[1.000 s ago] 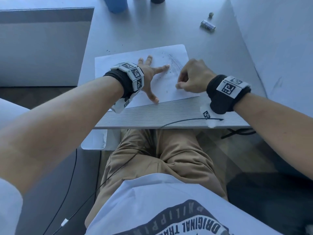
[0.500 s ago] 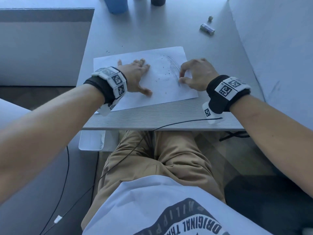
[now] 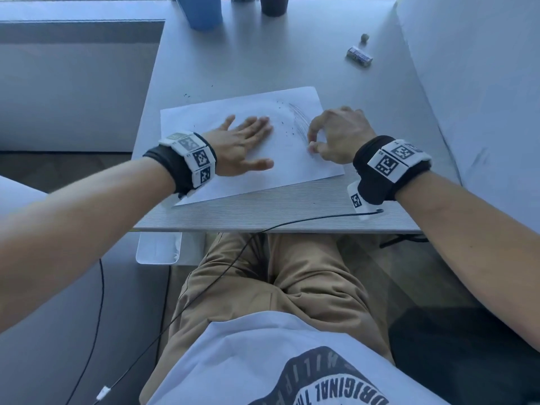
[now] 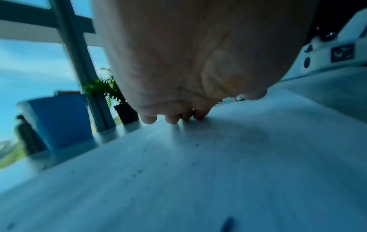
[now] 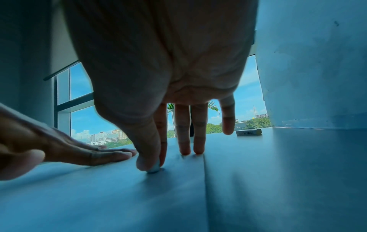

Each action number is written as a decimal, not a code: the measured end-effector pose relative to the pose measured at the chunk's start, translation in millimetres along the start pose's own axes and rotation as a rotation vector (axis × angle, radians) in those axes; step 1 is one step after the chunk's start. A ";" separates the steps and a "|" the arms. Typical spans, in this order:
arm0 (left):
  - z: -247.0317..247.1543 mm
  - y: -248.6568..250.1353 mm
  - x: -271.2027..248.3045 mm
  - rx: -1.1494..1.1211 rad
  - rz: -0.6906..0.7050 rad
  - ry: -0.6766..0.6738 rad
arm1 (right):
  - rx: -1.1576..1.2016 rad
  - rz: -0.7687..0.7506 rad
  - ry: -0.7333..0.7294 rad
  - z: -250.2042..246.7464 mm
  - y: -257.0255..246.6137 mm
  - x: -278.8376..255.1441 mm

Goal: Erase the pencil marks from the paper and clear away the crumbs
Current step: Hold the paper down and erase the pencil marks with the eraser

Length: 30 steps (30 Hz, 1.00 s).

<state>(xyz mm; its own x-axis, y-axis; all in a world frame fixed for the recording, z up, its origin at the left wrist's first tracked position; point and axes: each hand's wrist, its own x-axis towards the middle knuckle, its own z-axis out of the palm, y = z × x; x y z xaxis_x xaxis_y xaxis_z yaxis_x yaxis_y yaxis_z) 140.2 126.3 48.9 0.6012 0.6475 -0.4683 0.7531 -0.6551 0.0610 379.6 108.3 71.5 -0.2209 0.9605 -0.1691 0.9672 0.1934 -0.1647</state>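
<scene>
Head view shows a white rectangular paper point(image 3: 233, 182) lying flat and slightly skewed on a grey, fine-grained bench point(image 3: 292, 211). Faint curved pencil marks point(image 3: 299, 122) sit near the sheet's right side, with small dark crumbs point(image 3: 285, 124) scattered just left of them and a few more on the bare bench past the far left corner. The left hand point(image 3: 241, 141) lies flat, palm down on the paper, fingers straight and thumb spread, holding nothing. The right hand point(image 3: 339, 138) arches over the sheet's right edge; right wrist view shows its thumb and forefinger pinching a small pale eraser point(image 5: 154, 168) whose rounded tip touches the paper, while the other fingers point(image 5: 183, 138) reach down straight to the surface. Beyond the hand, near the right wall, a small sleeved block point(image 3: 359, 55) lies on the bench with a tiny round lump point(image 3: 364, 37) just past it. A blue cup point(image 3: 201, 11) and a dark cup point(image 3: 273, 5) stand at the far edge. Left wrist view is blurred, showing the palm point(image 4: 188, 62) over the white sheet and specks on it. A thin black cable point(image 3: 306, 222) runs from the right wrist unit across the near edge
</scene>
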 end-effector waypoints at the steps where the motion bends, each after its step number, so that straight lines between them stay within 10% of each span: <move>1: -1.1 3.1 -1.3 0.026 0.029 0.008 | 0.002 0.005 0.003 -0.2 -0.3 -0.2; 6: 15.7 48.0 -8.1 -0.038 0.374 -0.054 | 0.011 0.004 0.004 -2.2 0.8 -1.2; 16: -17.5 7.4 32.1 -0.202 -0.113 -0.028 | -0.075 0.001 -0.009 6.3 -20.5 -14.7; 30: -7.6 -10.3 11.1 -0.281 -0.065 -0.031 | 0.330 -0.016 0.046 -4.6 -5.2 13.2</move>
<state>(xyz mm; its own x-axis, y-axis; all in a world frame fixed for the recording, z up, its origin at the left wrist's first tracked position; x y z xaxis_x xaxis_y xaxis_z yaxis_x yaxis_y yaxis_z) 141.1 143.2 49.7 0.5443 0.6691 -0.5060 0.8367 -0.4763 0.2703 372.3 120.9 74.6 -0.2226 0.9673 -0.1215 0.8692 0.1404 -0.4742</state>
